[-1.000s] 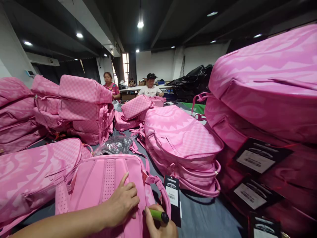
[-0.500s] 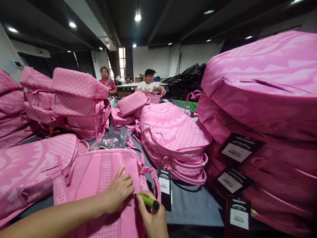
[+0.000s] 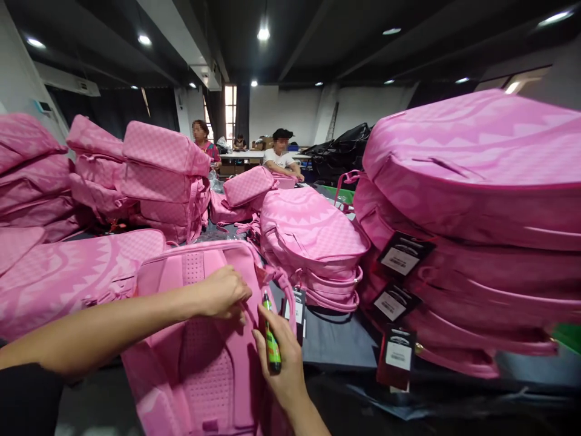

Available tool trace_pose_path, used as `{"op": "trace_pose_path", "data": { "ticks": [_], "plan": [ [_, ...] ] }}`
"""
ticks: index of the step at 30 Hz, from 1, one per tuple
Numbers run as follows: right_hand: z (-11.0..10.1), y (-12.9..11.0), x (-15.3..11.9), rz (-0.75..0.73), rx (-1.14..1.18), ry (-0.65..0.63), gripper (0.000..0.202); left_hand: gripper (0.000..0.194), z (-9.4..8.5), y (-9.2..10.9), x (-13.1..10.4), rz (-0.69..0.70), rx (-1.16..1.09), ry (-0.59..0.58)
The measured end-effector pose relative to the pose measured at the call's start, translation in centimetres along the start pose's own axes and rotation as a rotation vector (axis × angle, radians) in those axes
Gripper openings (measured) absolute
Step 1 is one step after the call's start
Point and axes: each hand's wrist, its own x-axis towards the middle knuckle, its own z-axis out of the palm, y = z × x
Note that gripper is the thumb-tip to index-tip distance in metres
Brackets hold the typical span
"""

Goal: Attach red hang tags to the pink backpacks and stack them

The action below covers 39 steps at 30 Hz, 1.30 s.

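Table (image 3: 336,342), dark-covered, bears pink backpacks (image 3: 313,221) under lit ceiling lamps (image 3: 263,34). Left hand (image 3: 226,293) lies curled on the nearest backpack (image 3: 206,369), grip unclear; right hand (image 3: 289,354) clasps a green marker (image 3: 272,342).

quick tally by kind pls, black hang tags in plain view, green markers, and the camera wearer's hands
Black hang tags: 4
Green marker: 1
Wearer's left hand and right hand: 2
Total: 7
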Motion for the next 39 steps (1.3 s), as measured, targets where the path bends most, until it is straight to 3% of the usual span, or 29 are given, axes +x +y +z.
{"op": "trace_pose_path", "data": {
  "ticks": [3, 5, 7, 10, 12, 14, 16, 21, 26, 30, 33, 39],
  "plan": [
    [-1.8, -3.3, 3.0, -0.188, 0.024, -0.008, 0.046, 0.032, -3.8, 3.1, -2.5, -0.123, -0.073, 0.092],
    [-2.8, -4.5, 4.0, -0.251, 0.024, -0.053, 0.042, 0.038, -4.4, 4.2, -3.8, -0.2, -0.157, 0.137],
    [-3.1, -4.5, 3.6, -0.277, -0.012, -0.12, 0.037, 0.038, -3.2, 4.3, -4.7, -0.232, -0.266, 0.12],
    [-2.3, -2.4, 1.1, -0.256, -0.109, -0.194, 0.027, 0.024, 0.3, 3.1, -5.1, -0.201, -0.358, 0.057],
    [-1.6, -0.6, -0.7, -0.195, -0.161, -0.211, 0.025, 0.012, 2.3, 2.1, -4.6, -0.173, -0.282, 0.139],
    [-1.1, 0.7, -1.9, -0.158, -0.188, -0.208, 0.025, 0.026, 3.3, 1.5, -3.8, -0.157, -0.121, 0.25],
    [-0.9, 1.1, -2.2, -0.179, -0.189, -0.209, 0.026, 0.046, 3.6, 1.3, -2.9, -0.144, 0.005, 0.239],
    [-0.9, -0.3, -2.0, -0.172, -0.096, -0.198, 0.02, 0.097, 4.4, 0.1, 0.3, -0.174, 0.07, 0.005],
    [-1.1, 0.1, -3.1, -0.12, -0.118, -0.278, 0.016, 0.105, 7.0, -1.2, 3.0, -0.141, 0.076, -0.081],
    [-0.6, 2.1, -3.1, -0.1, -0.141, -0.194, 0.016, 0.13, 7.8, 0.0, 2.8, -0.121, 0.189, -0.048],
    [0.0, 2.4, -2.9, -0.101, -0.117, -0.141, 0.018, 0.131, 7.5, 1.3, 2.2, -0.102, 0.255, -0.036],
    [-0.8, 2.4, -3.1, -0.148, -0.012, -0.219, 0.025, 0.11, 7.4, 1.9, 2.9, -0.182, 0.241, -0.116]
  ]
}}
